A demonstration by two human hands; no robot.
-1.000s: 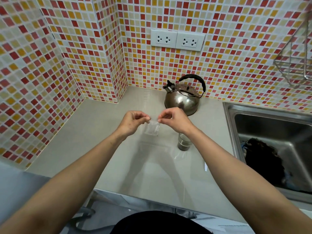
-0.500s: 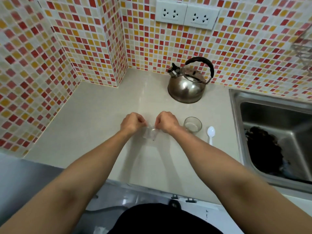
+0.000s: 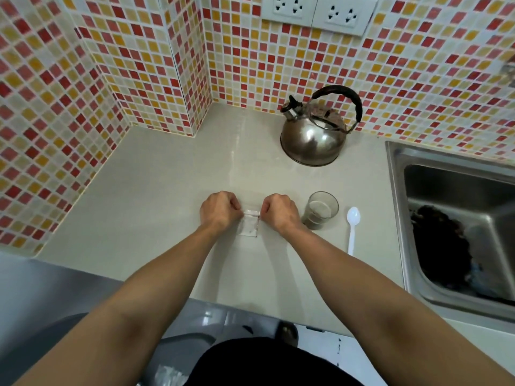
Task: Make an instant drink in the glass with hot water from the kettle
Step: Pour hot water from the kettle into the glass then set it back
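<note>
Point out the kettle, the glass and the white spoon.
kettle [image 3: 312,140], head view, steel body
glass [image 3: 320,213], head view, side wall
white spoon [image 3: 353,217], head view, bowl

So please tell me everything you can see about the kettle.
The kettle is a round pot of shiny metal, worn-looking on top, with a short capped spout pointing left and a dark arched handle standing up over the lid. It stands upright on the counter near the tiled wall, behind the glass. No hand touches it.

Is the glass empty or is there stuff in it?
Not empty. The glass, upright on the counter, has a dark layer at its bottom; what it is, I cannot tell.
</note>
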